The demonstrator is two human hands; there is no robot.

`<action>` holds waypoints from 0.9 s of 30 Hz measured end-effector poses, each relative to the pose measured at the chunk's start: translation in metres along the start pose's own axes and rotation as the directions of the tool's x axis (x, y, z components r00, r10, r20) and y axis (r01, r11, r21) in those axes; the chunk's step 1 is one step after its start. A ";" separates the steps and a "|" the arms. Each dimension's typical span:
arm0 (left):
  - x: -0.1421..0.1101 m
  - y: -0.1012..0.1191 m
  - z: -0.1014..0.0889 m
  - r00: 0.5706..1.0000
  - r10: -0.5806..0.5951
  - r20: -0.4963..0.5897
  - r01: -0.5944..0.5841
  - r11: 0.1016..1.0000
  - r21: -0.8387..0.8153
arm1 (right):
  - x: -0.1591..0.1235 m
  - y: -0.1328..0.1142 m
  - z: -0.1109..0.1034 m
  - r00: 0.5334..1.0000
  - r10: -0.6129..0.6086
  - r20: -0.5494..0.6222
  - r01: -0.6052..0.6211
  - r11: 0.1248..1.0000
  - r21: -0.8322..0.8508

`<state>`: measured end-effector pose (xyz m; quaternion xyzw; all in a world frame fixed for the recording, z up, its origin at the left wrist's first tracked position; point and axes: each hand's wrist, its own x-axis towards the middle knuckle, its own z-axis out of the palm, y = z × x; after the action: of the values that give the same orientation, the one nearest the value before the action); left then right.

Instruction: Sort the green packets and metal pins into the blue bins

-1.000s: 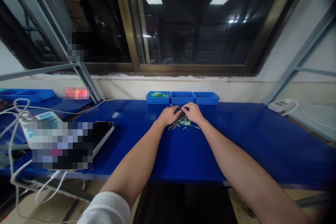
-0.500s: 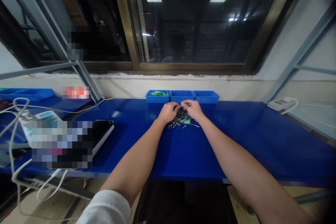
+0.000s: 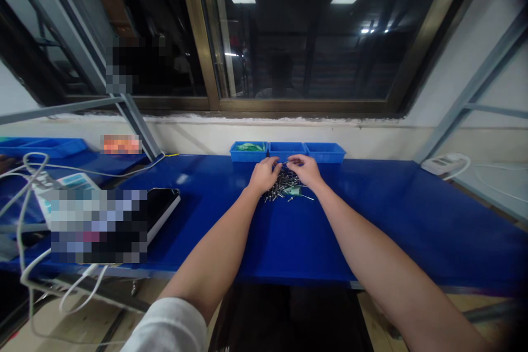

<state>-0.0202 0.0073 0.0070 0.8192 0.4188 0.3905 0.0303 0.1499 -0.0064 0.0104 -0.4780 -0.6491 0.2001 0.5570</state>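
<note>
A loose pile of small metal pins that look like blind rivets [image 3: 284, 187] lies on the blue table, several with long thin stems. Among them is a pale green scrap [image 3: 293, 191]. Over the pile's left side is my left hand [image 3: 264, 175], its fingers curled and closed; whatever they hold is hidden. My right hand [image 3: 305, 170] is at the right side, thumb and finger pinched on what seems to be a thin rivet. A small gap separates the two sets of fingertips. Just behind them stands a blue three-compartment tray [image 3: 325, 155] with a green plastic packet [image 3: 249, 147] in its left compartment.
At the left lies a dark, white-edged device [image 3: 163, 209], partly blurred out, beside white cables [image 3: 25, 220]. A white power strip [image 3: 443, 164] sits at the far right. Grey metal posts [image 3: 138, 126] rise at both sides, with a window behind the table.
My fingertips, which met above the pile, have moved slightly apart. The right hand shifted a little to the right. The pile and tray look the same.
</note>
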 end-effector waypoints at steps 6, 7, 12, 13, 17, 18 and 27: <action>0.000 -0.006 0.003 0.994 -0.108 -0.007 0.108 0.994 0.012 | 0.009 0.007 -0.013 0.998 0.015 -0.068 -0.045 0.891 -0.452; 0.000 -0.006 0.004 0.993 -0.115 0.008 0.115 0.993 0.018 | 0.010 0.009 -0.014 0.996 0.050 -0.072 -0.079 0.864 -0.497; 0.000 -0.005 0.007 0.988 -0.127 0.084 0.122 0.991 0.062 | 0.012 0.018 -0.011 0.987 0.157 -0.023 -0.140 0.789 -0.598; -0.001 -0.005 0.007 0.987 -0.129 0.096 0.123 0.990 0.063 | 0.012 0.019 -0.010 0.986 0.164 -0.007 -0.134 0.782 -0.609; -0.002 -0.005 0.009 0.984 -0.126 0.129 0.120 0.991 0.050 | 0.010 0.021 -0.007 0.978 0.202 0.049 -0.124 0.758 -0.640; -0.002 -0.005 0.009 0.983 -0.124 0.132 0.118 0.992 0.051 | 0.010 0.021 -0.007 0.975 0.216 0.057 -0.129 0.750 -0.649; -0.003 -0.005 0.007 0.980 -0.133 0.149 0.124 0.990 0.065 | 0.008 0.020 -0.008 0.987 0.158 0.006 -0.114 0.738 -0.665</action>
<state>-0.0202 0.0109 -0.0013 0.8185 0.4780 0.3120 0.0648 0.1660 0.0071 0.0017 -0.6840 -0.6579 0.0117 0.3149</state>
